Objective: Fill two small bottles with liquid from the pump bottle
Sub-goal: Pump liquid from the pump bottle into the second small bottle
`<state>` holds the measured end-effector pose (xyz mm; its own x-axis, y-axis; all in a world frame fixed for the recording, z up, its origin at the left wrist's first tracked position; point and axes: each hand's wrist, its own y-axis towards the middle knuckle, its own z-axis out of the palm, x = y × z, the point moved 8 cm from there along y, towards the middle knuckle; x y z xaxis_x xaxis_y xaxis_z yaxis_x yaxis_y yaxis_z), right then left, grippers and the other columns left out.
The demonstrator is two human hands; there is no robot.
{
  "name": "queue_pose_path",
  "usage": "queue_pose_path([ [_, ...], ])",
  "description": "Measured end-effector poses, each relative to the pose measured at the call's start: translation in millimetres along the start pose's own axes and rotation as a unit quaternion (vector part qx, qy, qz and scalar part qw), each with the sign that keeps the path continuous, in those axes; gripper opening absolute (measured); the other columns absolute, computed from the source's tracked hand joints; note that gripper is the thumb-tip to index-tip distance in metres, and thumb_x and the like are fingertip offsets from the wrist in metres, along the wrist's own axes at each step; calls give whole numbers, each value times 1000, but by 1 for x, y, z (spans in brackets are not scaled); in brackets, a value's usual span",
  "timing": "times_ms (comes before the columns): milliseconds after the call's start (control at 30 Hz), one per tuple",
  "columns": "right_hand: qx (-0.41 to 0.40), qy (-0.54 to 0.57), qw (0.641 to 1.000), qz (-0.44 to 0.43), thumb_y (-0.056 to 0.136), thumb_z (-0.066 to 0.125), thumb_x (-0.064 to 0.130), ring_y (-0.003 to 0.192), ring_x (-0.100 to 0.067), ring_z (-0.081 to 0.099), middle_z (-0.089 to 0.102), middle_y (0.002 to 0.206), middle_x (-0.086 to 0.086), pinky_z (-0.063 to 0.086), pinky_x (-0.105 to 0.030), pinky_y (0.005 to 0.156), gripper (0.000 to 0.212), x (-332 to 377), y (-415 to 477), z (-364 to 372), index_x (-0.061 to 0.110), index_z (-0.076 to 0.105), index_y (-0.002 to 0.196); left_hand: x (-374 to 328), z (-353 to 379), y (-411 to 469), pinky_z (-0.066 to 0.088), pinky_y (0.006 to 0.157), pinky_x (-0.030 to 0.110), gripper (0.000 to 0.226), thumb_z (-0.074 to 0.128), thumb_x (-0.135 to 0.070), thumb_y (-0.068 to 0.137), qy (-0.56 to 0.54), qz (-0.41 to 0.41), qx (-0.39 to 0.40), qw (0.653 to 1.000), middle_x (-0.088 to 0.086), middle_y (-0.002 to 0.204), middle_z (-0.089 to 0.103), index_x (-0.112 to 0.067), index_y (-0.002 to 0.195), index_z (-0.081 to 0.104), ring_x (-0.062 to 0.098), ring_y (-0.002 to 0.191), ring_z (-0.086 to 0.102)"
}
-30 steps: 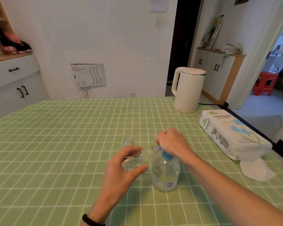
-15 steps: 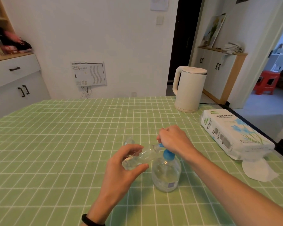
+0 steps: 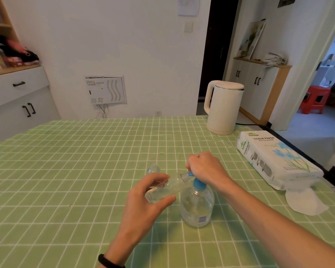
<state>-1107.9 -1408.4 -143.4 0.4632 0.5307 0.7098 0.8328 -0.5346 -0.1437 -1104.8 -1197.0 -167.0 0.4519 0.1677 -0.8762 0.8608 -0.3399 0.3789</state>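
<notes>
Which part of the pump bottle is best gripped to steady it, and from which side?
Probably the wide belly of the pump bottle, from the near side: it stands upright, the right hand covers the pump head, the left hand holds the tilted small bottle at its left.

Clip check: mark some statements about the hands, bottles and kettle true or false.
1. The left hand holds a small bottle tilted, its mouth at the spout of the pump bottle. True.
2. The right hand lies flat on the table. False: it grips the blue pump head.
3. A second small bottle sits on the table beyond the left hand. True.
4. The kettle stands at the table's near left corner. False: it stands at the far right.
</notes>
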Motion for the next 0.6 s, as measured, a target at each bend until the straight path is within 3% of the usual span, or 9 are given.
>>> queue_pose_path([
  [67, -9, -5, 1000, -10, 97, 48, 33, 73, -27, 64, 69, 79, -4, 52, -39, 77, 32, 3, 1, -3, 9, 64, 82, 0, -1, 0, 51, 95, 11, 45, 93, -12, 75, 1, 0, 0, 1000, -16, 108, 78, -28, 113, 75, 6, 109, 72],
  [133, -12, -13, 1000, -10, 97, 47, 33, 67, -23, 53, 59, 73, -2, 45, -37, 71, 29, 4, 1, -4, 14, 59, 79, 0, -1, 0, 50, 95, 10, 45, 93, -11, 75, -1, 1, 0, 1000, -16, 107, 78, -28, 113, 75, 5, 108, 72],
  [200, -5, -8, 1000, -7, 97, 47, 34, 76, -25, 65, 70, 84, -1, 52, -38, 78, 37, 2, 1, -3, 6, 70, 90, 0, -1, 1, 50, 95, 11, 45, 93, -11, 75, -2, 4, 1, 1000, -15, 107, 78, -27, 113, 75, 6, 108, 72],
  [300, -2, -4, 1000, 8, 96, 48, 32, 99, -31, 75, 80, 102, -8, 59, -46, 95, 41, 1, -1, -2, 7, 78, 105, 1, 0, 2, 50, 95, 10, 45, 93, -11, 75, -5, 3, 1, 1000, -16, 108, 78, -27, 114, 75, 5, 109, 72],
  [600, -8, -10, 1000, 13, 97, 48, 32, 97, -27, 73, 78, 103, -4, 58, -48, 98, 37, -3, -3, 2, 13, 78, 104, 2, 3, 0, 52, 94, 11, 45, 93, -11, 76, 3, 1, 7, 1000, -19, 107, 77, -28, 113, 75, 4, 109, 72],
])
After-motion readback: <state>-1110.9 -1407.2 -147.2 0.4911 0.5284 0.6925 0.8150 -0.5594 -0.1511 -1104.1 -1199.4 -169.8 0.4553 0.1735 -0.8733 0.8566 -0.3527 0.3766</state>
